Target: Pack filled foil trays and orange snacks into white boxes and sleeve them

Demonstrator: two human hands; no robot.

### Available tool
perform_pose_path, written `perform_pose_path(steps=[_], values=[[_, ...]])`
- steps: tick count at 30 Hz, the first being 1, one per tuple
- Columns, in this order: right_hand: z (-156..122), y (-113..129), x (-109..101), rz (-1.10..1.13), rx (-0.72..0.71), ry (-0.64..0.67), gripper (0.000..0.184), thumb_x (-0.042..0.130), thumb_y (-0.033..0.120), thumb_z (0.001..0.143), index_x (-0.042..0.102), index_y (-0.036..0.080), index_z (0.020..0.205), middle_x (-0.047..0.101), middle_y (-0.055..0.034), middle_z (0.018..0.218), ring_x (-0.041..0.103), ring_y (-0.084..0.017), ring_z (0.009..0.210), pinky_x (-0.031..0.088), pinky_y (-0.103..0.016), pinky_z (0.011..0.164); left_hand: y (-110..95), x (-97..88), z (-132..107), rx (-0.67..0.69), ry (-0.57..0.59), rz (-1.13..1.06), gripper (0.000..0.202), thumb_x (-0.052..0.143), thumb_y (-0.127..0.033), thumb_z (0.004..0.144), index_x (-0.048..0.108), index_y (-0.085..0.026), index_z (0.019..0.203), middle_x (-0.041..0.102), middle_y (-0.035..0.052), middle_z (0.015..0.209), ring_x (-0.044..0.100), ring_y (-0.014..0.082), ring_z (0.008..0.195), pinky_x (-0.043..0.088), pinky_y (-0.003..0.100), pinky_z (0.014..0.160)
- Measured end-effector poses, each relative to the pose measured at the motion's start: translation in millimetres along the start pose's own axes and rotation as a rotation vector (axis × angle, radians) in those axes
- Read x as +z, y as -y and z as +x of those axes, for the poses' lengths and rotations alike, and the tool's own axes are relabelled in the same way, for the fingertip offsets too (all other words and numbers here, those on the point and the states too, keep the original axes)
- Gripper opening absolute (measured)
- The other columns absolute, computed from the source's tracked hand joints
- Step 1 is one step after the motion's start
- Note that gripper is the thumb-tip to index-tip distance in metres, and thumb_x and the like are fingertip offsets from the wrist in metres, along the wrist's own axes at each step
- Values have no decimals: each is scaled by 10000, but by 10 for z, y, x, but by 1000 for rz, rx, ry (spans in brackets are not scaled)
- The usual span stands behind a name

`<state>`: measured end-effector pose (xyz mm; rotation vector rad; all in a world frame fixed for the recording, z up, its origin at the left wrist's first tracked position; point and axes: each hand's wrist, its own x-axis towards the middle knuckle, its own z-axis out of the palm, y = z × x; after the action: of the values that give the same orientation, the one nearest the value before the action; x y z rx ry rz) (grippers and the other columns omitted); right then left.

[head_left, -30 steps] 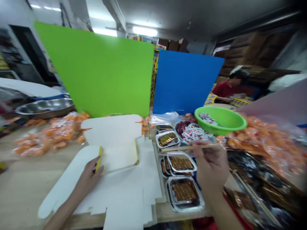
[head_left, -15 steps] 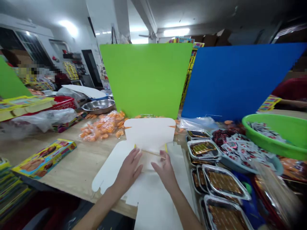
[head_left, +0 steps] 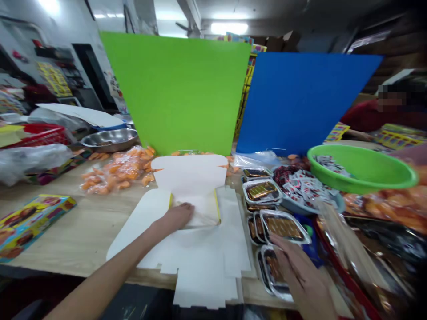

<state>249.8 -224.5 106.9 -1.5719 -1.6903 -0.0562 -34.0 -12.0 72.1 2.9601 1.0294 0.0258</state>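
A white cardboard box blank (head_left: 200,249) lies in front of me, its back panel raised and low yellow-edged side walls standing. My left hand (head_left: 180,216) rests in the shallow folded middle of the blank, near its left wall. Its fingers bend down and their tips are hidden. On the right, my right hand (head_left: 296,271) is over the stacked foil trays, fingers stretched out and slightly blurred. Beneath its fingertips is the nearest foil tray (head_left: 275,269); whether they touch it is unclear. Just beyond lies another foil tray with brown contents (head_left: 283,226).
Wrapped orange pieces (head_left: 116,171) lie at the back left, near a steel bowl (head_left: 111,140). A printed box (head_left: 33,222) sits on the left. Green (head_left: 176,98) and blue (head_left: 293,102) panels stand behind. At right are a green basin (head_left: 370,178) and small white sachets (head_left: 303,189).
My right hand has left the box blank and moved right, over the foil trays. My left hand stays at the blank, now lower inside the fold. The view has turned right.
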Motion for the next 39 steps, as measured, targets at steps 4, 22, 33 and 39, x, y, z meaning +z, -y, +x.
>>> perform_pose_path(steps=[4, 22, 33, 39], values=[[-490, -383, -248, -293, -215, 245, 529, 515, 329, 806, 358, 282, 1308, 511, -27, 1246, 490, -219, 1123, 406, -397, 931, 41, 68, 2, -73, -5, 32, 278, 387, -155, 842, 593, -97, 1019, 602, 185, 1104, 570, 264, 1026, 456, 426, 848], [-773, -206, -62, -580, -360, 199, 704, 392, 149, 743, 137, 142, 1399, 534, -66, 1213, 530, -217, 1076, 418, -343, 844, -655, 69, -371, 125, -334, 77, 323, 380, -208, 871, 523, -211, 1160, 465, 68, 1311, 345, 211, 1257, 272, 430, 1040], [236, 228, 461, -103, -643, 345, 441, 425, 232, 852, 380, 360, 1272, 498, 20, 1244, 384, -194, 1216, 172, -508, 1044, -455, 170, -507, 142, -219, -145, 248, 422, -169, 862, 593, -205, 1038, 655, 40, 1040, 589, 155, 979, 470, 302, 873], [749, 336, 1100, -49, -696, 448, 456, 380, 96, 841, 429, 306, 1243, 471, 12, 1272, 318, -188, 1257, 185, -530, 1030, -519, 105, -624, 192, -268, -134, 234, 395, -157, 869, 566, -190, 1026, 670, 40, 945, 608, 149, 900, 465, 289, 864]])
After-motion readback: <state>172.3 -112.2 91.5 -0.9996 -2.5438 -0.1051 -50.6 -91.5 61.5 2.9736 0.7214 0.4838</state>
